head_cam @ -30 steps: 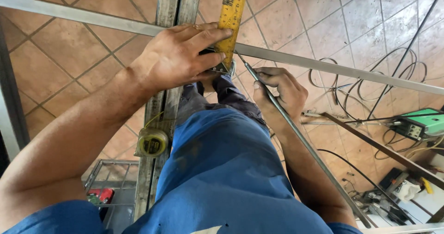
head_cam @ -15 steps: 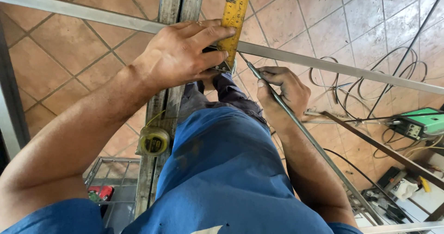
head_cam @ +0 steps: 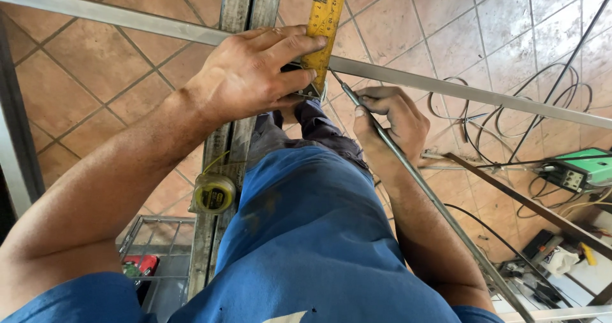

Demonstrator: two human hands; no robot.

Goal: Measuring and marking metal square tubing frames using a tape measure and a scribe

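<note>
My left hand point(head_cam: 255, 74) presses the end of a yellow tape measure blade point(head_cam: 326, 17) down onto a long grey metal bar point(head_cam: 127, 18) that crosses the view. My right hand point(head_cam: 392, 128) grips a thin metal scribing rod point(head_cam: 421, 183), its tip touching the bar just right of the tape end. The tape's round yellow case point(head_cam: 215, 193) rests on a pair of upright steel profiles point(head_cam: 239, 132) below my left forearm. My blue trouser leg point(head_cam: 306, 234) fills the lower middle.
Terracotta floor tiles point(head_cam: 83, 68) lie below. Coiled black cables point(head_cam: 510, 119) and a green welding machine point(head_cam: 590, 167) sit at the right. A rusty angle bar point(head_cam: 529, 202) slants there. A wire crate point(head_cam: 153, 259) with a red item is at bottom left.
The view has shifted slightly; my left hand stays pressed on the tape end. My right hand has brought the rod's tip a little closer to the tape end on the bar.
</note>
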